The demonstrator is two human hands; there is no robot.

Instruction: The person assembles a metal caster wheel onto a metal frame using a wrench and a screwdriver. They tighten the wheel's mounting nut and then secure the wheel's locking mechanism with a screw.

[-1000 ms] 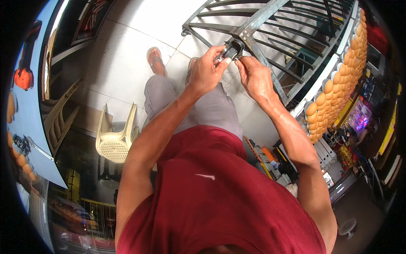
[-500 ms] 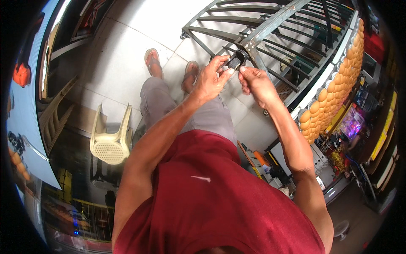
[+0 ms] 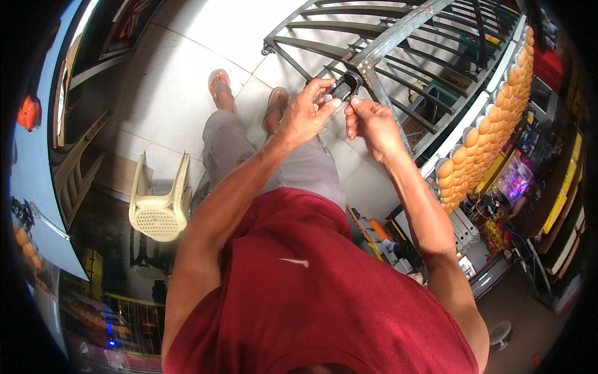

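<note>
Left hand point(image 3: 305, 117) grips black part point(image 3: 343, 88); trays point(image 3: 459, 139) hold eggs point(image 3: 484, 126).

A cream plastic chair with a perforated seat point(image 3: 157, 223) stands at left on a floor of large white tiles point(image 3: 187, 53). Near the left edge, a pale blue worktop point(image 3: 59, 254) carries a blurred orange-red object point(image 3: 28, 113), a slim silvery rod point(image 3: 53, 225) and a few brown eggs point(image 3: 30, 248). Many more rounded brown eggs in grey trays point(image 3: 471, 136) fill a long row on the right. Beyond them lie a shiny blue-purple package point(image 3: 514, 179) and a bright yellow strip point(image 3: 564, 187). Toward the lower right corner sits a round whitish object point(image 3: 499, 331), its kind unclear.
</note>
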